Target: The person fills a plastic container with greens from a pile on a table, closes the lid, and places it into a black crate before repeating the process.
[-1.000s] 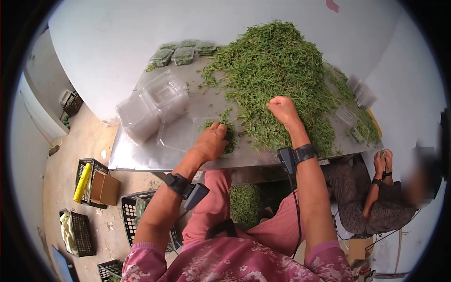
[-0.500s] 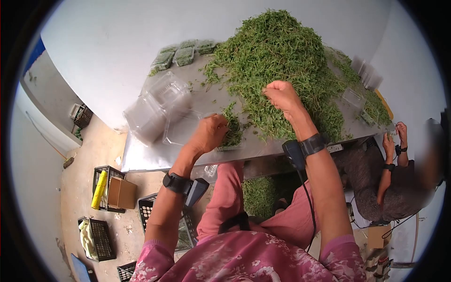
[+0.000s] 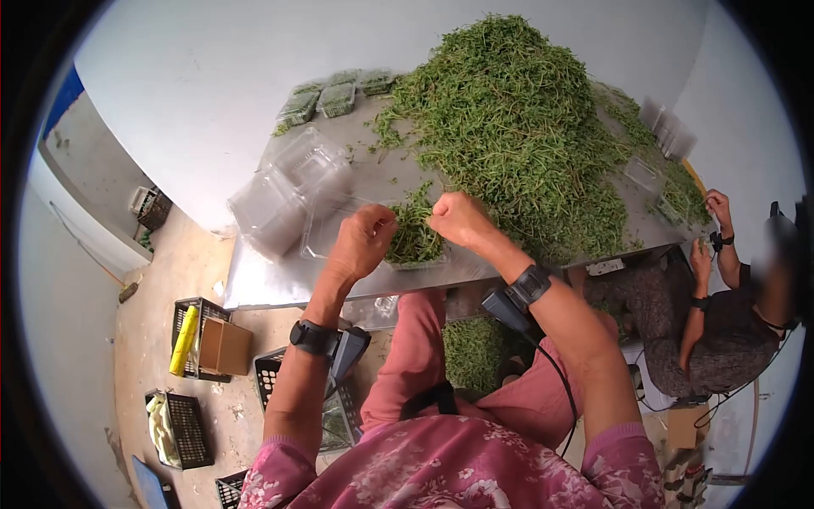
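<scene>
Leafy green stems (image 3: 414, 236) fill a clear plastic box at the table's front edge; its walls are mostly hidden by the greens. At the box's left side is my left hand (image 3: 361, 243), fingers curled together against the greens. My right hand (image 3: 463, 220) is closed in a pinch at the upper right of the same greens, its fingertips touching or nearly touching them. What either hand holds is hidden. Behind my right hand rises a large pile of greens (image 3: 513, 127). An open, clear plastic box lid (image 3: 326, 229) lies left of my left hand.
Stacked empty clear boxes (image 3: 267, 212) stand on the metal table (image 3: 254, 284) at left. Several filled, closed boxes (image 3: 337, 100) sit at the back left. At right, another person's hands (image 3: 712, 222) are by the table. Crates (image 3: 188, 428) and a cardboard box (image 3: 225, 346) are on the floor.
My right hand has come from the pile's front, leftward and down, to the greens in the box. My left hand has shifted slightly left and stays beside the box.
</scene>
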Demonstrator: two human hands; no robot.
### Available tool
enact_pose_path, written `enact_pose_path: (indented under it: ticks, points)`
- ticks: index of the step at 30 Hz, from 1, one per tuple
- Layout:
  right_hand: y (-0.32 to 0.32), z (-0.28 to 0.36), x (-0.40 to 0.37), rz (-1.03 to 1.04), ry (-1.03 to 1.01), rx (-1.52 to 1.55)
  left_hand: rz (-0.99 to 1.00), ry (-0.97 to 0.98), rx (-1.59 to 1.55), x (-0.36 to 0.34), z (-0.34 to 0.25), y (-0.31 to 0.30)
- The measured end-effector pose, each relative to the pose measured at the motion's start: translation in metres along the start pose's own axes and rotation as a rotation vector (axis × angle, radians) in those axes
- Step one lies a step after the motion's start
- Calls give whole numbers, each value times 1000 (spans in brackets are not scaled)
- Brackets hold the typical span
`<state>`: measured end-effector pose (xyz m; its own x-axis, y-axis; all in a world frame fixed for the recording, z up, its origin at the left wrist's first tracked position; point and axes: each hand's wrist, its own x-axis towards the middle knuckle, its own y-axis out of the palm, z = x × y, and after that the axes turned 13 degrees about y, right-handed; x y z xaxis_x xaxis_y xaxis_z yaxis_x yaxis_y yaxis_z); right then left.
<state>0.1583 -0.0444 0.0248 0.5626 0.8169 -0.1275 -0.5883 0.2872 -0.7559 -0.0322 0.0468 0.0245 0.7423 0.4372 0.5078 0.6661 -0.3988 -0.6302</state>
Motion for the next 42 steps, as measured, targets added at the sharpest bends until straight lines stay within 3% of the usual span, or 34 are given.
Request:
enact_pose_path:
  ticks: [10,16,19,25,28,31,34,42]
  points:
    - [-12,-4,-1,72,-89,-93,45,54,12,10,-10,9]
    - [-1,-5,-7,-97,-208,38,159,227,88,6,-22,22]
    - [11,-10,-1,-282,-348,27,216,253,122,5,-21,29]
    - [18,-13,5,-210,-385,-125,304,264,163,5,-11,32]
    - [28,-11,0,-405,-453,-257,336,271,144,8,-3,31]
    - [26,-15,3,-363,-459,-160,338,254,112,7,-4,28]
    - [13,-19,13,-125,-459,-18,319,227,71,6,-7,23]
    - [-43,-18,14,-115,-192,75,99,257,99,14,-35,14]
